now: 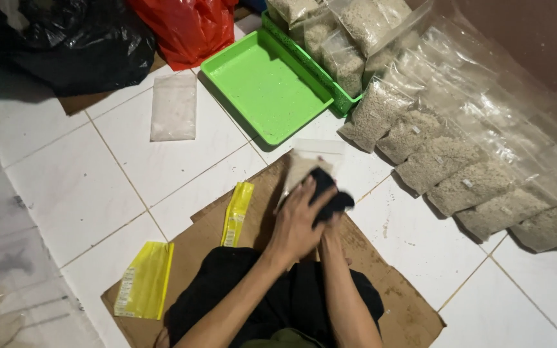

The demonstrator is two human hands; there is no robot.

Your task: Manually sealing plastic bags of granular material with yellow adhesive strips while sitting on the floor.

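Note:
Both my hands meet over the brown cardboard sheet [394, 303] in front of me. My left hand [296, 222] lies on top, fingers curled around a clear plastic pouch [304, 166] partly filled with pale grains. A dark object [330, 193] sits at the pouch, pressed by my fingers. My right hand [331, 227] is mostly hidden under the left one and the dark object; only its wrist and forearm show, so its grip cannot be made out.
A green tray [262, 87] stands ahead, with a second green tray of filled pouches behind it. A row of filled pouches [459, 174] lines the right. An empty clear pouch [174, 108], two yellow packets [143, 280] [236, 212], black and red bags lie around.

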